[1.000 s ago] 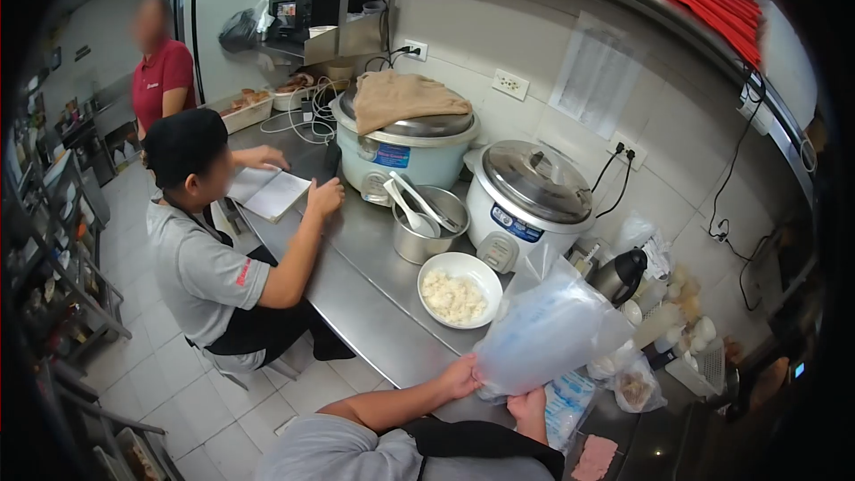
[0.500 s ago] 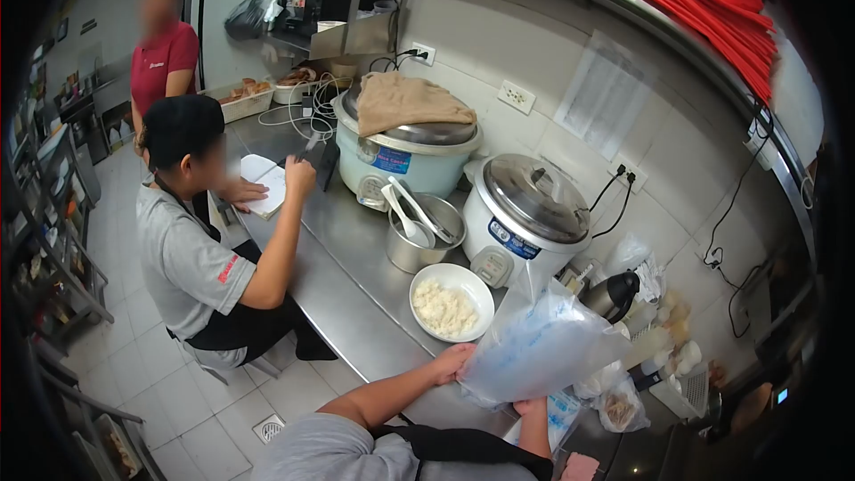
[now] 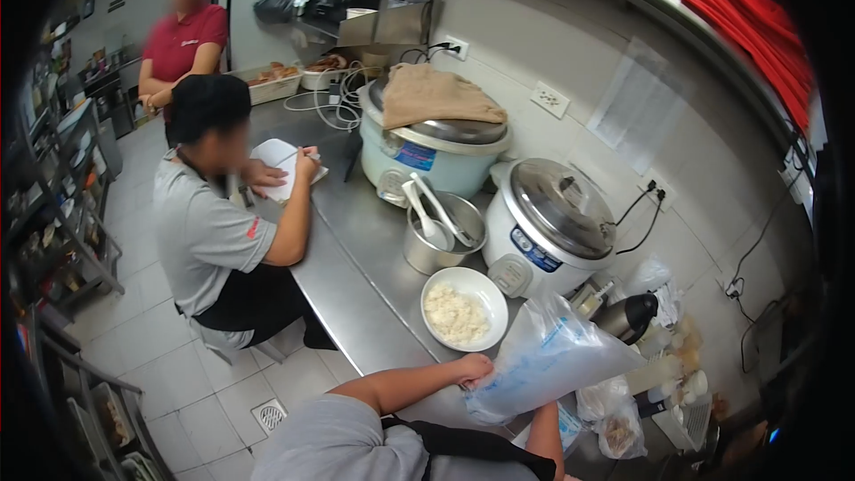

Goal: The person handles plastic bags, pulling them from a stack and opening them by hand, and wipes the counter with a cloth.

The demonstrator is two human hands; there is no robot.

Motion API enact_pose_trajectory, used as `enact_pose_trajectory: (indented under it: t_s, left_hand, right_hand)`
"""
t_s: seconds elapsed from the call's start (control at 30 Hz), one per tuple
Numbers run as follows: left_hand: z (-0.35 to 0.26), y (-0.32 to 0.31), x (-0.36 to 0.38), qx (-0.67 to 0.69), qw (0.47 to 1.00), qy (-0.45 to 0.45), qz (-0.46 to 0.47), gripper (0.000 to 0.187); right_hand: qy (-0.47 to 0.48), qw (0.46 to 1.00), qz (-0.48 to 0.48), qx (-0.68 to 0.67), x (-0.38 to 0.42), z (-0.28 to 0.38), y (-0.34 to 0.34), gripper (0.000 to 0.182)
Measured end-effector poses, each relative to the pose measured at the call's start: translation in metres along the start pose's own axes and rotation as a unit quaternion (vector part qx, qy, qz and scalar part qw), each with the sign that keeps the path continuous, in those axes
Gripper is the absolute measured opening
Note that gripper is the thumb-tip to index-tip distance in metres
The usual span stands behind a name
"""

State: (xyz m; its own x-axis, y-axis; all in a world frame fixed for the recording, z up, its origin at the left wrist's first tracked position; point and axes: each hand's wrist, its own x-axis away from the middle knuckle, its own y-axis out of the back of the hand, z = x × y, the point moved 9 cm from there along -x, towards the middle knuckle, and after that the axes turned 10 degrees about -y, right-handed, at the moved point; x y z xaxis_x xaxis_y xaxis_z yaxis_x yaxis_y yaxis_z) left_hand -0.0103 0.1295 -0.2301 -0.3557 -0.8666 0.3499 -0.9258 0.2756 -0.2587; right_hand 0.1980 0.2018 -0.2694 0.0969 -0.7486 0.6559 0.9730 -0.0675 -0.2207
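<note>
My left hand [image 3: 475, 369] is closed on the near-left edge of a large clear plastic bag [image 3: 557, 358] with blue print. The bag looks puffed out and tilts away over the counter, up toward the smaller rice cooker. At the bag's lower edge is my right hand [image 3: 545, 411], its fingers hidden behind the plastic. Just beyond my left hand stands a white bowl [image 3: 500, 296] holding cooked rice [image 3: 456, 314]. A metal pot [image 3: 427, 252] with a white rice paddle [image 3: 427, 218] and another long utensil in it is behind the bowl.
Two rice cookers, one large [image 3: 436, 167] with a brown cloth [image 3: 441, 95] on its lid and one smaller [image 3: 525, 249], line the wall. A seated person [image 3: 218, 214] writes in a notebook [image 3: 283, 165]; another person [image 3: 184, 44] stands behind. Bagged items [image 3: 619, 432] and a thermal jug [image 3: 628, 318] sit right.
The view has shifted, moving the scene right in the picture. The standing person's arms are now folded across the body. The seated person's writing hand has lowered to the notebook. I still hold the bag.
</note>
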Motion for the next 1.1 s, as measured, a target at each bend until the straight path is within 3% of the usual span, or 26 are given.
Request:
enact_pose_trajectory:
  t_s: [0.33, 0.47, 0.57, 0.63, 0.67, 0.7, 0.77, 0.87, 1.1]
  left_hand:
    - [0.014, 0.008, 0.012, -0.052, 0.996, -0.027, -0.062, 0.014]
    - [0.016, 0.001, 0.032, -0.075, 0.996, -0.032, -0.032, 0.014]
    - [0.022, 0.004, 0.041, -0.124, 0.992, -0.009, -0.03, 0.013]
    - [0.006, 0.011, 0.048, -0.227, 0.973, -0.02, -0.035, 0.017]
    - [-0.001, 0.013, 0.049, -0.275, 0.96, -0.027, -0.037, 0.021]
    - [-0.023, 0.008, 0.047, -0.357, 0.917, -0.169, -0.061, 0.026]
    - [-0.056, -0.012, 0.061, -0.478, 0.754, -0.438, -0.107, 0.038]
    - [-0.056, -0.039, 0.072, -0.512, 0.817, -0.263, 0.045, 0.053]
    - [-0.043, -0.04, 0.067, -0.57, 0.775, -0.26, 0.08, 0.06]
  right_hand:
    - [0.039, 0.997, 0.03, -0.062, 0.01, 0.004, -0.011, 0.037]
    - [0.107, 0.983, 0.061, -0.132, 0.039, 0.022, 0.001, 0.038]
    - [0.184, 0.969, -0.005, -0.166, 0.101, 0.043, 0.007, 0.042]
    - [0.207, 0.96, -0.086, -0.166, 0.149, 0.045, 0.003, 0.048]
    - [0.218, 0.959, -0.078, -0.166, 0.155, 0.036, -0.002, 0.05]
    - [0.228, 0.957, -0.071, -0.163, 0.161, 0.028, -0.008, 0.053]
    - [0.25, 0.957, -0.048, -0.138, 0.164, 0.009, -0.026, 0.06]
    - [0.221, 0.963, -0.01, -0.151, 0.155, -0.035, -0.065, 0.064]
    - [0.196, 0.977, -0.031, -0.077, 0.127, -0.034, -0.052, 0.071]
